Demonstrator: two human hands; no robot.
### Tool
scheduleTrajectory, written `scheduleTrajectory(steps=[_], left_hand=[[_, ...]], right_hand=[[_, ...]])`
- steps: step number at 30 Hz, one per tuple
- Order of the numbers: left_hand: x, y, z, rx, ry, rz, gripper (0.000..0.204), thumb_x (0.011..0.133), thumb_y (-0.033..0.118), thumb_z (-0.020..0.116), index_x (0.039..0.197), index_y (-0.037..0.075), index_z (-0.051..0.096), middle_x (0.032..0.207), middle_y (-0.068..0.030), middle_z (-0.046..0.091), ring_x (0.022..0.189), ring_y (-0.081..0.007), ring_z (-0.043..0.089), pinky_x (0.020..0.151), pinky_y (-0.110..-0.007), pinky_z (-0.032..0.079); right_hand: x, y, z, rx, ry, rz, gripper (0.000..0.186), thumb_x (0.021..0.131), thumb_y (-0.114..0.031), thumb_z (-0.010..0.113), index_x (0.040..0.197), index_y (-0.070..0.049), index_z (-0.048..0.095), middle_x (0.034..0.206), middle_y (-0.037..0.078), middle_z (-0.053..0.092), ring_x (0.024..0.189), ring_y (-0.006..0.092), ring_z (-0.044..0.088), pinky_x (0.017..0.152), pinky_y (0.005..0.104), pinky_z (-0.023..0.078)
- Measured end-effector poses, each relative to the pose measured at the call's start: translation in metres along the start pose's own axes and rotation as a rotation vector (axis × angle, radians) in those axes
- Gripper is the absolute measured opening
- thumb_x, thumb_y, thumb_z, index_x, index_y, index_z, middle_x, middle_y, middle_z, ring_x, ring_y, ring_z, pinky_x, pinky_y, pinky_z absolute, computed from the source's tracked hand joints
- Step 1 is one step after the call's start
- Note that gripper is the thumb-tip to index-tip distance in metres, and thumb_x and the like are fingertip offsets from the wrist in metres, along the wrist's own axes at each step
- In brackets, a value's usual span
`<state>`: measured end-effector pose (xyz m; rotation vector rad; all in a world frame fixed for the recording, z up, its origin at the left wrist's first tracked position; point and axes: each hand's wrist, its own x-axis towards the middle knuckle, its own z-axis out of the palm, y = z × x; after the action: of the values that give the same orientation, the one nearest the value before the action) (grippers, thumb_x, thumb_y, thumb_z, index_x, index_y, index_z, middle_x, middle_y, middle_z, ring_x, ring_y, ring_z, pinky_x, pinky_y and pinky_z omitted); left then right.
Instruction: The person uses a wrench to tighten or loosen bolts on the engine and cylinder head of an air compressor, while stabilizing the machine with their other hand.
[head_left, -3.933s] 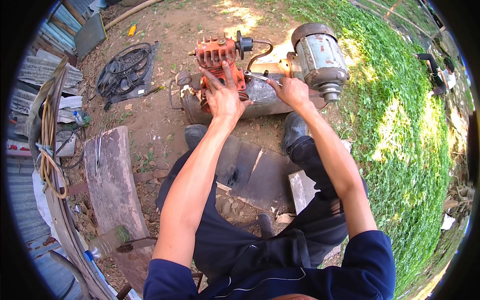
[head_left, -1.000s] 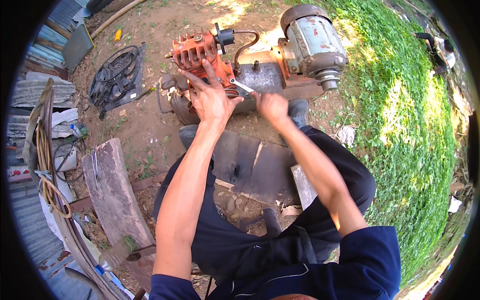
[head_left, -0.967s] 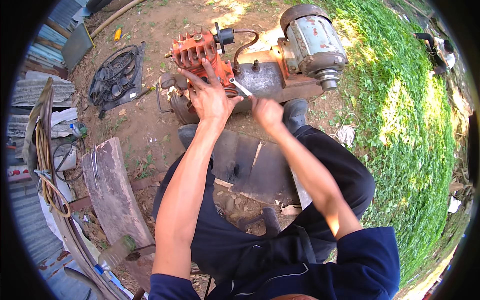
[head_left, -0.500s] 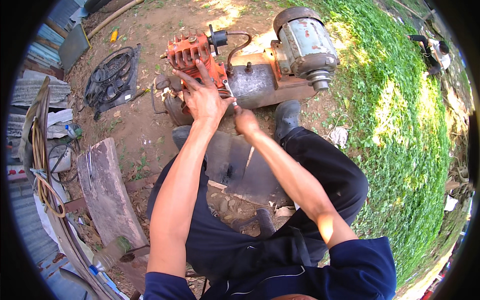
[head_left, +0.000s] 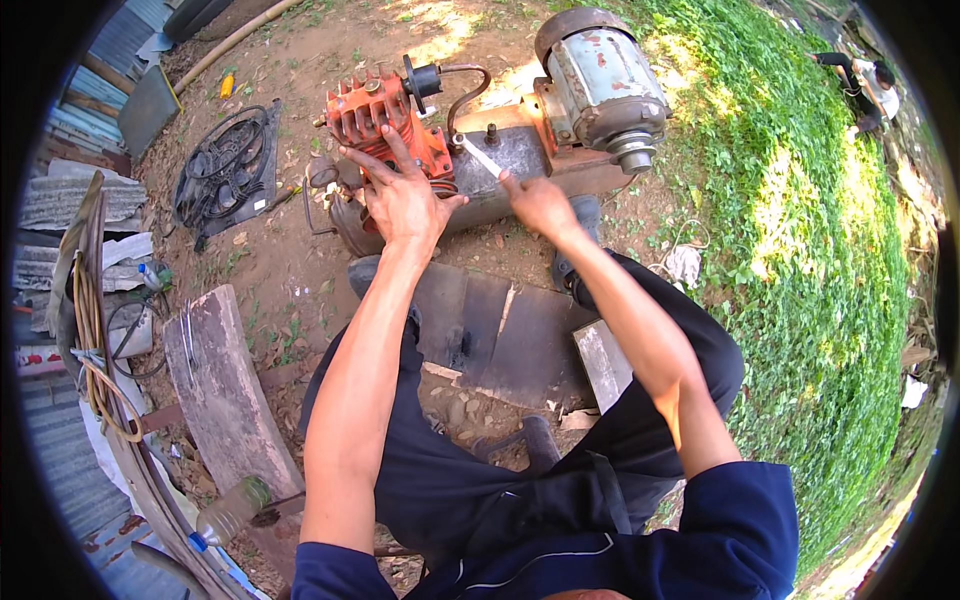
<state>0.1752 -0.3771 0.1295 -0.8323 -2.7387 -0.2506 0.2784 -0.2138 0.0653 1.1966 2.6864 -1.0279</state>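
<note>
An orange finned compressor pump [head_left: 368, 112] sits on a grey metal tank [head_left: 500, 160] lying on its side. My left hand [head_left: 405, 205] rests against the pump's near side, fingers spread and thumb pointing right. In my right hand [head_left: 541, 207] is a silver wrench [head_left: 482, 156], gripped by its near end. The wrench slants up and left, its far end at a fitting by the pump's base. Just behind that fitting, a curved copper-brown pipe [head_left: 475, 83] runs down from a black part on the pump. A grey electric motor [head_left: 605, 85] is mounted on the tank's right end.
Black hoses or cables [head_left: 222, 165] lie coiled on a dark sheet at left. A worn wooden plank [head_left: 222, 385] holds thin metal tools. A plastic bottle [head_left: 232, 510] lies below it. Dark boards [head_left: 500, 330] lie between my legs. Another person [head_left: 868, 92] is far right, beyond the grass.
My right hand has swung right and slightly up with the wrench, which now slants more to the right. My left hand stays on the pump. The whole view has shifted slightly.
</note>
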Motion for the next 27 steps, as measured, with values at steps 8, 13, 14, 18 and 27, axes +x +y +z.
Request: scheduleTrajectory(steps=[8, 13, 14, 18, 27], left_hand=[[0.000, 0.000, 0.004, 0.028, 0.018, -0.010, 0.158, 0.048, 0.061, 0.089, 0.151, -0.001, -0.013, 0.140, -0.0550, 0.000, 0.109, -0.0604, 0.054, 0.086, -0.046, 0.054], [0.002, -0.001, 0.006, -0.013, -0.010, -0.019, 0.159, 0.048, 0.060, 0.090, 0.150, 0.001, -0.016, 0.141, -0.0544, -0.001, 0.103, -0.0605, 0.057, 0.082, -0.046, 0.056], [0.001, -0.001, 0.005, -0.011, -0.007, -0.019, 0.159, 0.048, 0.059, 0.090, 0.150, 0.002, -0.016, 0.141, -0.0544, 0.000, 0.102, -0.0602, 0.058, 0.082, -0.046, 0.056], [0.001, -0.003, 0.007, 0.011, 0.060, 0.009, 0.159, 0.047, 0.058, 0.091, 0.150, 0.003, -0.017, 0.141, -0.0544, 0.000, 0.099, -0.0586, 0.060, 0.079, -0.046, 0.057], [0.000, -0.004, 0.007, -0.025, 0.017, -0.012, 0.160, 0.048, 0.058, 0.091, 0.150, 0.003, -0.018, 0.140, -0.0545, 0.000, 0.101, -0.0606, 0.058, 0.081, -0.047, 0.056]], right_hand=[[0.059, -0.023, -0.051, -0.649, -0.119, -0.438, 0.077, 0.090, -0.071, 0.042, 0.089, -0.001, 0.074, 0.088, 0.022, 0.071, 0.088, 0.0373, 0.069, 0.080, 0.0465, 0.054], [0.095, -0.032, -0.056, -0.729, -0.211, -0.447, 0.078, 0.087, -0.074, 0.043, 0.099, -0.002, 0.073, 0.101, 0.021, 0.070, 0.098, 0.0358, 0.068, 0.086, 0.0454, 0.053], [0.099, -0.036, -0.058, -0.739, -0.236, -0.428, 0.079, 0.087, -0.074, 0.043, 0.101, -0.002, 0.073, 0.103, 0.021, 0.070, 0.100, 0.0357, 0.067, 0.088, 0.0451, 0.052], [0.111, -0.045, -0.059, -0.778, -0.313, -0.395, 0.080, 0.086, -0.075, 0.044, 0.111, -0.005, 0.070, 0.114, 0.021, 0.067, 0.108, 0.0349, 0.064, 0.092, 0.0438, 0.051], [0.101, -0.027, -0.043, -0.730, -0.404, -0.400, 0.080, 0.089, -0.074, 0.039, 0.116, -0.004, 0.068, 0.120, 0.019, 0.065, 0.116, 0.0363, 0.060, 0.098, 0.0450, 0.047]])
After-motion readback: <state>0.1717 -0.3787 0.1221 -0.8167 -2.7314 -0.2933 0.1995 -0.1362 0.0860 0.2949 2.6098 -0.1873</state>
